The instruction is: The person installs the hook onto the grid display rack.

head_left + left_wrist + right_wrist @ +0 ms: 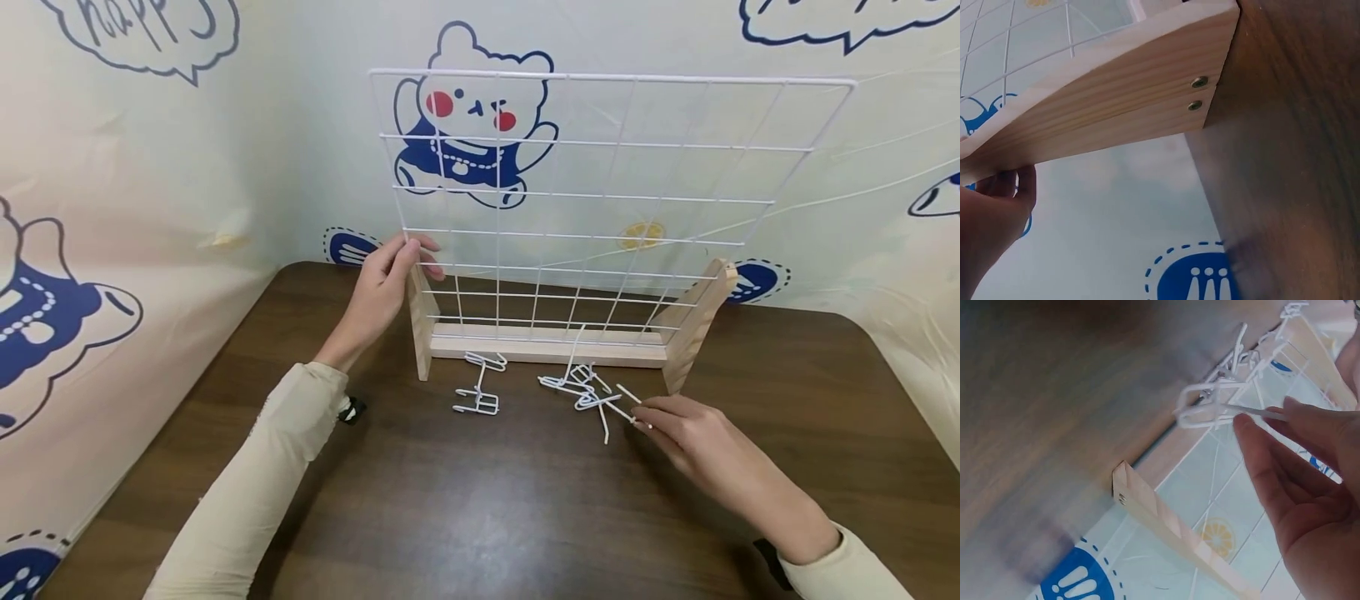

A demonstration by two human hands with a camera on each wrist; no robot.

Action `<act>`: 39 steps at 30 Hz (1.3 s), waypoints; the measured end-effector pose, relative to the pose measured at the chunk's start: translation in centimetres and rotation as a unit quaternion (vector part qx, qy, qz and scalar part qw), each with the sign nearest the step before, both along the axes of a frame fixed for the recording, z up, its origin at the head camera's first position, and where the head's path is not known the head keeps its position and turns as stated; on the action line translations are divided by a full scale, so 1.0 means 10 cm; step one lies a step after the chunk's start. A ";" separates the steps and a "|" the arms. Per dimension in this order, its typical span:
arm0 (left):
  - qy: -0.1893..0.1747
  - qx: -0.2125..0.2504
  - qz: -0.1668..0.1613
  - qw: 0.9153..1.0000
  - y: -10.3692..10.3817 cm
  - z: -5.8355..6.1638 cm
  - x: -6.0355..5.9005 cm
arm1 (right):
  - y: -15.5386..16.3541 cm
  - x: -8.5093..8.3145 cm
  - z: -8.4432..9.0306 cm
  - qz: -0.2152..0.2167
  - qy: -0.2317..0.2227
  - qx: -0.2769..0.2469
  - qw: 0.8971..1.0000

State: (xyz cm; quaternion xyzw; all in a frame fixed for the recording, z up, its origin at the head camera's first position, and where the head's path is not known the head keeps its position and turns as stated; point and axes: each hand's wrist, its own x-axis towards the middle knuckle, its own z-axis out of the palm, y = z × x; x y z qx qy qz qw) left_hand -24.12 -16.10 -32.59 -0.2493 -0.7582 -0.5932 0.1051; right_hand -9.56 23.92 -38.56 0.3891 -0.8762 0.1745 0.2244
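A white wire grid panel (600, 77) stands upright in a wooden stand (540, 350). My left hand (378, 292) grips the top of the stand's left side piece (1116, 103), by the grid's edge, thumb in front and fingers reaching behind. At the right front, my right hand (708, 442) pinches the shaft of a white wire hook (1244, 411) between thumb and fingers; its looped end points away from the hand. In the head view this hook overlaps a tangle of several white hooks (592, 398) before the stand.
Left of the tangle, more white wire hooks (486, 404) lie on the brown table (450, 517). Behind the table hangs a pale cloth (315, 150) printed with cartoon bears. The stand's right side piece (697, 333) rises just beyond my right hand.
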 end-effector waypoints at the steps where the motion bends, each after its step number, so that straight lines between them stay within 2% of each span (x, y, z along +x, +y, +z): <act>1: 0.000 0.001 -0.002 1.000 0.00 -0.04 -0.03 | 0.00 0.00 0.01 0.001 -0.004 -0.013 1.000; 4: 0.003 -0.001 -0.009 1.000 0.00 -0.10 -0.08 | -0.01 0.02 0.02 -0.002 -0.008 -0.039 0.999; 11: -0.003 0.002 -0.019 1.000 -0.01 -0.10 -0.08 | 0.01 0.06 0.06 -0.039 -0.006 -0.064 0.997; 19: -0.050 0.048 -0.035 0.997 -0.03 -0.09 -0.04 | 0.01 0.11 0.15 -0.047 -0.015 -0.103 0.994; 24: -0.045 0.063 -0.035 0.996 -0.04 -0.12 -0.05 | 0.01 0.14 0.18 -0.054 -0.026 -0.109 0.992; 28: -0.036 0.068 -0.021 0.997 -0.03 -0.13 -0.04 | 0.02 0.14 0.21 -0.057 -0.043 -0.104 0.992; 32: -0.039 0.072 -0.016 0.997 -0.02 -0.13 -0.04 | 0.02 0.14 0.24 -0.043 -0.018 -0.120 0.992; 39: -0.055 0.081 -0.028 0.995 -0.01 -0.11 -0.03 | -0.01 0.12 0.33 -0.035 0.033 -0.157 0.986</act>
